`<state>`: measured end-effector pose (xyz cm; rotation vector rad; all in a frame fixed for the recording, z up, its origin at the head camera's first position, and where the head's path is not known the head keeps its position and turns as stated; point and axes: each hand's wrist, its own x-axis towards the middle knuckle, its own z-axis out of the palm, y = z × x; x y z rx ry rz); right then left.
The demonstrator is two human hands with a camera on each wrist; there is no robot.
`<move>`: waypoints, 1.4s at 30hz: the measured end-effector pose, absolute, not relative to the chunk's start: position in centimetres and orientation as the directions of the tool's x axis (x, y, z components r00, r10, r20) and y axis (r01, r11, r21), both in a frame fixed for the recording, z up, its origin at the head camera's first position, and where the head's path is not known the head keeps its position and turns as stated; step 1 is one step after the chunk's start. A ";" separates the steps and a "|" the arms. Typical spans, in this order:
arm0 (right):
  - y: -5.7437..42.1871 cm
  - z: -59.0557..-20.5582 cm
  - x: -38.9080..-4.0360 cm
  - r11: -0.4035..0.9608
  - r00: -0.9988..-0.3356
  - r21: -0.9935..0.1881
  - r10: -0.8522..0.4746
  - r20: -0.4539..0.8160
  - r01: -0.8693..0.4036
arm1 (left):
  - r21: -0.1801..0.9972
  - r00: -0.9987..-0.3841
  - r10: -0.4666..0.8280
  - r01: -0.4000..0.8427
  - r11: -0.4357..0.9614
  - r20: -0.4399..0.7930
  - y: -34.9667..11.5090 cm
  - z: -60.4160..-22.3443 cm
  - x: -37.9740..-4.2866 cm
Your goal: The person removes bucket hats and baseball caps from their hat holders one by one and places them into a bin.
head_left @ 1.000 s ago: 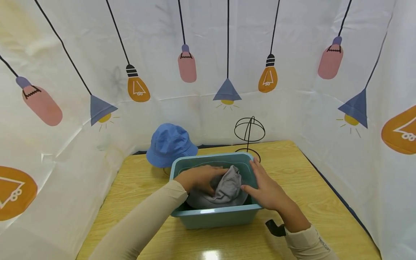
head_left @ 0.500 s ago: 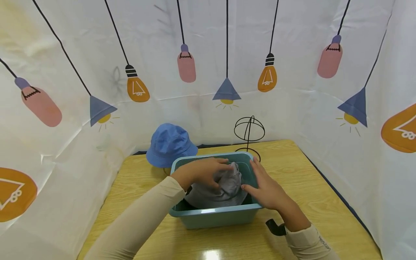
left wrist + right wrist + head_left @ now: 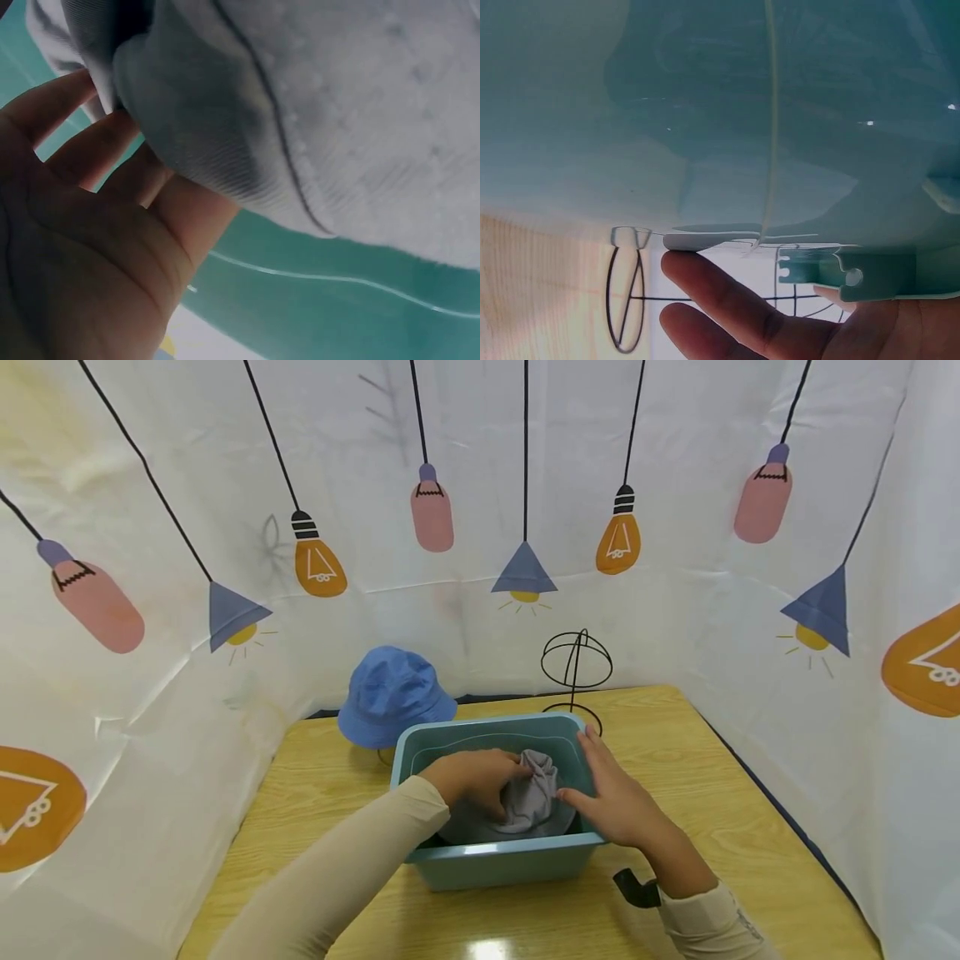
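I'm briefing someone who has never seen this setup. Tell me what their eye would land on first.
First, the teal plastic bin at the middle of the wooden table, with both hands on it: the left hand grips a crumpled grey hat inside, and the right hand rests on the bin's right rim. Behind it a blue bucket hat stands to the left and a bare black wire stand to the right.
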<state>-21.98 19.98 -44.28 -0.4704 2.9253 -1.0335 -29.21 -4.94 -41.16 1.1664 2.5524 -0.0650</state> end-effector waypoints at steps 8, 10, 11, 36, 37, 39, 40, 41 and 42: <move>20.1 -44.2 -22.0 0.741 -0.951 -0.605 -0.292 0.098 -0.290 | 0.109 -0.600 0.730 0.743 0.660 -0.328 -4.6 -42.4 -29.4; 20.2 -44.2 -21.9 0.745 -0.951 -0.600 -0.293 0.098 -0.291 | 0.107 -0.594 0.731 0.747 0.656 -0.336 -4.4 -42.5 -29.3; 20.2 -44.2 -22.0 0.746 -0.950 -0.598 -0.296 0.097 -0.294 | 0.106 -0.593 0.730 0.747 0.656 -0.340 -4.3 -42.6 -29.3; 20.1 -44.4 -22.1 0.737 -0.952 -0.612 -0.293 0.092 -0.286 | 0.084 -0.643 0.654 0.685 0.724 -0.399 -3.8 -43.0 -29.5; 20.1 -44.3 -22.1 0.738 -0.952 -0.611 -0.293 0.091 -0.286 | 0.085 -0.640 0.656 0.686 0.722 -0.400 -3.7 -43.1 -29.5; 20.1 -44.3 -22.1 0.740 -0.952 -0.610 -0.293 0.088 -0.284 | 0.083 -0.635 0.657 0.691 0.718 -0.407 -3.6 -43.2 -29.6; 20.2 -44.3 -22.1 0.740 -0.953 -0.610 -0.292 0.086 -0.282 | 0.080 -0.630 0.660 0.695 0.714 -0.409 -3.6 -43.3 -29.6; 20.2 -44.2 -22.1 0.741 -0.953 -0.610 -0.291 0.084 -0.280 | 0.081 -0.627 0.661 0.697 0.712 -0.412 -3.5 -43.4 -29.7; 20.2 -44.2 -22.1 0.742 -0.953 -0.610 -0.290 0.083 -0.279 | 0.082 -0.625 0.662 0.699 0.711 -0.414 -3.4 -43.4 -29.7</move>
